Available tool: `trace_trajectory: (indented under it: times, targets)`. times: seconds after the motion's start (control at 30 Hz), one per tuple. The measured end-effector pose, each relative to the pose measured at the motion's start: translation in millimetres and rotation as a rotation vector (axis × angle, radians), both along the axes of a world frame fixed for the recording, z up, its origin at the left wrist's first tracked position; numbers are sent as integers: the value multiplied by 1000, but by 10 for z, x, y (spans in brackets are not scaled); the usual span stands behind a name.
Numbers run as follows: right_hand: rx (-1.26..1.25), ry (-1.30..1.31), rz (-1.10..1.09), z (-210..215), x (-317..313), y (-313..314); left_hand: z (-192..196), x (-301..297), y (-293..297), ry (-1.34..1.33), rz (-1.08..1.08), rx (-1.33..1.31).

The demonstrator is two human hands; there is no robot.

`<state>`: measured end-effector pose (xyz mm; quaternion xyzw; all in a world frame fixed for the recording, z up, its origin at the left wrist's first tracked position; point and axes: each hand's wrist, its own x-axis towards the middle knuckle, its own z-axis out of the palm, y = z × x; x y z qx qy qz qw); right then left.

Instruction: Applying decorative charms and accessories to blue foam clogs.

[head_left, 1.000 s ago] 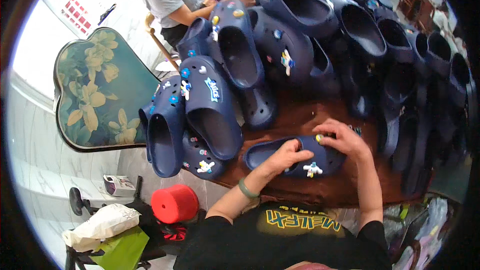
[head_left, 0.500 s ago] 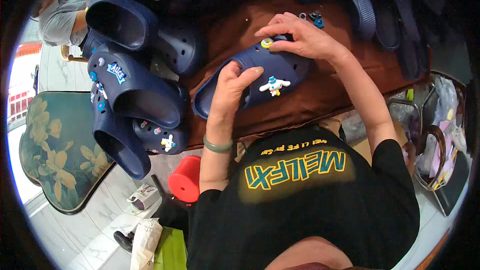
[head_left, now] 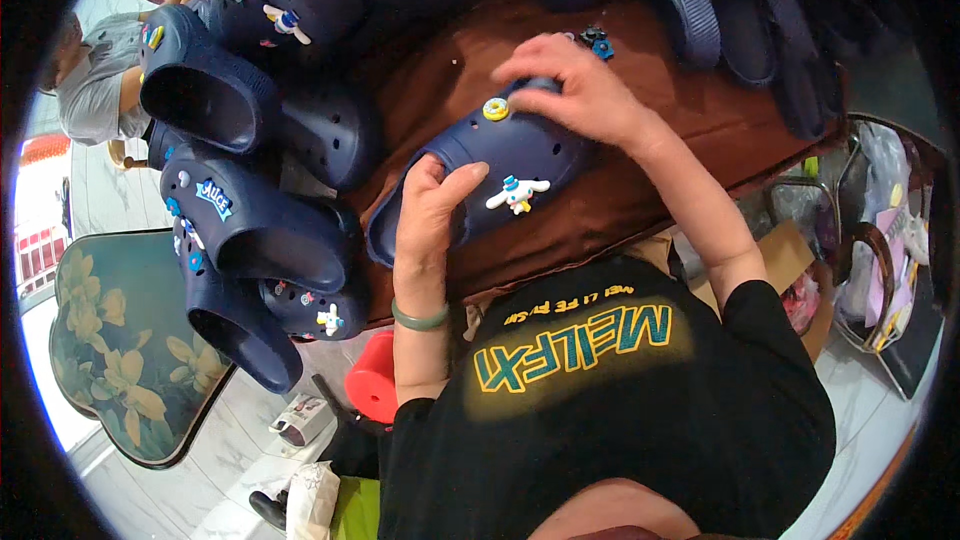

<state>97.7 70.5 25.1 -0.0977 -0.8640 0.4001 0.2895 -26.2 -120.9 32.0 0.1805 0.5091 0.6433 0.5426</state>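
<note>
My left hand [head_left: 430, 205] grips a navy clog [head_left: 545, 145] at its opening, the thumb on top and the fingers hidden inside. A yellow doughnut-shaped charm [head_left: 496, 109] sits on the clog's upper. Nearer to me on the same upper is a white long-eared character charm [head_left: 517, 194] with a blue hat. Over the clog's far side my right hand [head_left: 585, 90] is curved, with thumb and fingers apart and nothing seen between them. Just beyond that hand, small black and blue charms [head_left: 597, 42] lie on the brown cloth [head_left: 650, 170].
Several navy clogs with charms [head_left: 270, 215] are piled on the left, and more dark footwear [head_left: 745, 25] lies at the far right. A flower-patterned stool [head_left: 130, 350] and a red stool [head_left: 374, 380] stand below. A bag of wrapped things [head_left: 885, 240] is at right.
My right hand has let go of the doughnut charm, which now shows whole on the clog. The left hand keeps its grip. The whole view has shifted a little.
</note>
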Motion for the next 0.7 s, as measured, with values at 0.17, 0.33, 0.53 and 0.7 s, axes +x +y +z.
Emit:
trace_trajectory:
  times: [0.17, 0.33, 0.53, 0.7]
  targets:
    - [-58, -49, -479, -301, 323, 634, -4, -18, 37, 10, 1, 21]
    - [464, -202, -466, -539, 274, 627, 2, -39, 29, 24, -22, 7]
    - [460, -141, -467, -518, 269, 567, 18, 4, -7, -7, -31, 17]
    - [167, 121, -239, -113, 319, 179, 0, 1, -19, 7, 4, -13]
